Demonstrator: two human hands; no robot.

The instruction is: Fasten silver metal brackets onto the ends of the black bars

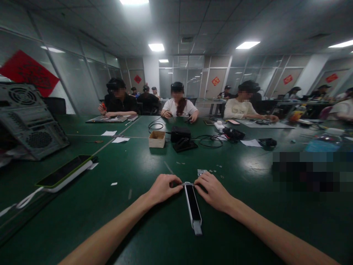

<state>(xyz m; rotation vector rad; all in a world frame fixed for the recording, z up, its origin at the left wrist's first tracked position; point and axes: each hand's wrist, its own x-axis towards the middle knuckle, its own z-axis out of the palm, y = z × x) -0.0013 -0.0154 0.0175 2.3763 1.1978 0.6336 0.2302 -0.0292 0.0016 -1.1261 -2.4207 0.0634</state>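
Note:
A long, narrow device (193,206) with a black face and white edges lies on the green table (110,228), pointing away from me. A grey piece (198,228) sticks out of its near end. At its far end is a small metal-looking part (188,184), pinched from both sides. My left hand (166,187) has thumb and fingertips closed on the left end of that part. On the right, my right hand (211,188) pinches the other end. Beside the right fingers lies a small silvery plate (202,172).
A cardboard box (157,140), a black device (180,134) and cables stand ahead. Small rings (217,169) lie beyond my right hand. At left are a green-edged phone (64,171) and a computer case (31,121). People sit across the table.

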